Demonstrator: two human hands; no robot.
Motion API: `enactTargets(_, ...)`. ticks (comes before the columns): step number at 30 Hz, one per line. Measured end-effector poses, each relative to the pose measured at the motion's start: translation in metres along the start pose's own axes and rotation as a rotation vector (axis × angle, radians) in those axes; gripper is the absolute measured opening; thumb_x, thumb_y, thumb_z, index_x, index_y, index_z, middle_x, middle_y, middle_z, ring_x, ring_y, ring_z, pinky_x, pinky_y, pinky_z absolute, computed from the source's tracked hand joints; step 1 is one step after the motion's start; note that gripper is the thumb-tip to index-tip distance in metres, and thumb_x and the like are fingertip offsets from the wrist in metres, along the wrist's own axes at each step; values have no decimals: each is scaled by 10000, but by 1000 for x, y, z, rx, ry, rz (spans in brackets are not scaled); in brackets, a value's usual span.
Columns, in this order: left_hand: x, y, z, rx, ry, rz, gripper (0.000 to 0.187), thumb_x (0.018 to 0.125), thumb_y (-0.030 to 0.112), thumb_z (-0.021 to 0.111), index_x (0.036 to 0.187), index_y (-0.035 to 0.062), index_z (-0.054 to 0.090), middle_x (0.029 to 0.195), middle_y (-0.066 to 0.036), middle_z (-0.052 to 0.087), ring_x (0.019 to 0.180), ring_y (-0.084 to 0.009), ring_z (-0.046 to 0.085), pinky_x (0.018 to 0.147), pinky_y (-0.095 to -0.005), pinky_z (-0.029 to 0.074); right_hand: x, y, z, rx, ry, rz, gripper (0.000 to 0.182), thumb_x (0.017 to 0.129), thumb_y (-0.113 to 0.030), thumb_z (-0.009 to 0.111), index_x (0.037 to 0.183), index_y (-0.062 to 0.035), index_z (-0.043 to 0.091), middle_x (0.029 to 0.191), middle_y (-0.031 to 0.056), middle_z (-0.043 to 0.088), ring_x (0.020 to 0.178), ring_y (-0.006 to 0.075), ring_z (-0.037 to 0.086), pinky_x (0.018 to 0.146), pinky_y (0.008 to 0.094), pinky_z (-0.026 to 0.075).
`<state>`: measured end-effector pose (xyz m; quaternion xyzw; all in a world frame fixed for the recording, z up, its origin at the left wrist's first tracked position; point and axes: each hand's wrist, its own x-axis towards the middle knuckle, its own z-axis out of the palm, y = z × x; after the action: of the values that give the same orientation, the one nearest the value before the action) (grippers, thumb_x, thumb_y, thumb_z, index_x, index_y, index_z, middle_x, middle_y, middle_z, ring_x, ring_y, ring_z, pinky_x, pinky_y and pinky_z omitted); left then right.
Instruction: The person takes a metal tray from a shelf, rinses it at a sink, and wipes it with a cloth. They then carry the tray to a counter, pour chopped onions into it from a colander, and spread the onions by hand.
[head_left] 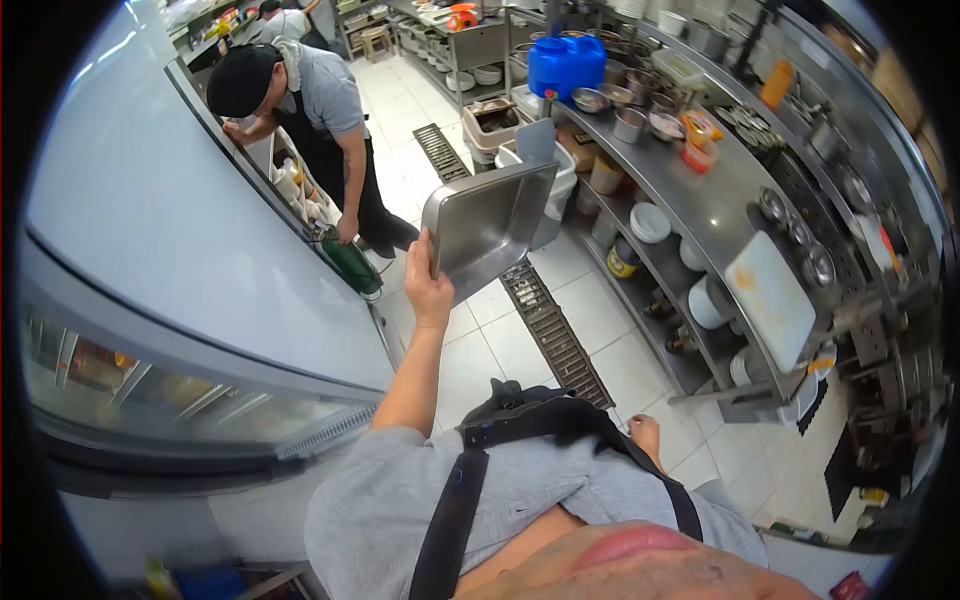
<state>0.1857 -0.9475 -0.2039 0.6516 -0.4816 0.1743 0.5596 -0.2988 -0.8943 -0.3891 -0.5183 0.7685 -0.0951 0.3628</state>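
Note:
My left hand (428, 285) grips the side of a deep rectangular stainless steel pan (485, 225), fingers on its outer wall and thumb near the rim. The pan is raised and tilted, its hollow inside facing me, and no contents show in it. My right hand (645, 435) hangs low beside my apron (540, 408), partly hidden by my body. Its visible fingers are curled in, and nothing shows in them.
A co-worker (330, 120) bends at an open fridge on the left, beside its large door (200, 220). Drain grates (555, 335) run along the tiled floor. At right, a steel counter (715, 190) carries bowls, a blue jerrycan (567, 66) and a white cutting board (768, 298).

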Motion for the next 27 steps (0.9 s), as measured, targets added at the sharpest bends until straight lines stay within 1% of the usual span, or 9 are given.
enactTargets(2,24,-11,20,-92,-11,-76,778,647,-174,442,1382,73,498,1166,-200,593,1050,-391,586,932,-414,474,20,-34,1,-64,-63,-116,246,784,-143,637,954,9,730,800,224,703,706,339,706,691,409,569)
enactTargets(4,49,-23,40,-81,-19,-88,786,632,-170,449,1378,72,504,1177,-204,581,1042,-397,582,929,-418,473,53,-56,8,-163,-85,-262,272,845,-160,636,1049,5,706,671,167,682,526,237,676,519,354,553)
enactTargets(12,145,-79,149,-43,17,-79,792,640,-154,439,1397,73,479,1160,-193,594,1055,-376,588,923,-394,475,205,-99,-3,-260,-58,-151,179,805,-76,598,887,28,720,664,202,675,517,288,676,541,389,553)
enactTargets(18,211,-131,229,0,22,-256,776,672,-154,438,1410,82,468,1147,-171,602,1012,-351,596,880,-373,480,401,-105,62,-436,-17,-180,200,775,-156,617,809,14,717,794,246,683,746,390,691,723,466,541)
enactTargets(19,223,-139,238,17,12,-295,773,675,-154,437,1411,83,468,1140,-170,603,997,-346,596,869,-371,480,442,-119,76,-519,-47,-310,207,771,-168,621,798,14,715,817,242,684,798,397,684,748,474,535)
enactTargets(22,269,-173,269,166,135,-80,771,675,-158,432,1408,77,471,1134,-167,603,974,-334,597,857,-360,485,462,-285,51,-652,-123,-588,200,771,-164,621,807,8,718,843,241,681,849,406,675,777,487,530)
enactTargets(23,283,-181,275,137,133,-131,768,673,-165,427,1403,68,476,1151,-170,606,989,-322,607,857,-347,489,472,-338,48,-520,-199,-473,201,794,-160,620,842,9,718,868,232,686,862,405,672,782,494,529)
enactTargets(25,314,-203,291,154,165,-148,765,676,-168,424,1403,65,476,1161,-168,607,990,-313,612,855,-343,492,526,-401,65,-584,-163,-602,234,837,-182,623,968,-3,697,968,233,684,953,393,651,855,488,511)
enactTargets(27,345,-213,303,105,210,-216,755,688,-170,419,1403,65,477,1187,-160,608,993,-288,626,854,-346,497,540,-488,67,-459,-156,-755,249,840,-200,613,972,-11,707,964,226,687,932,404,658,853,467,519)
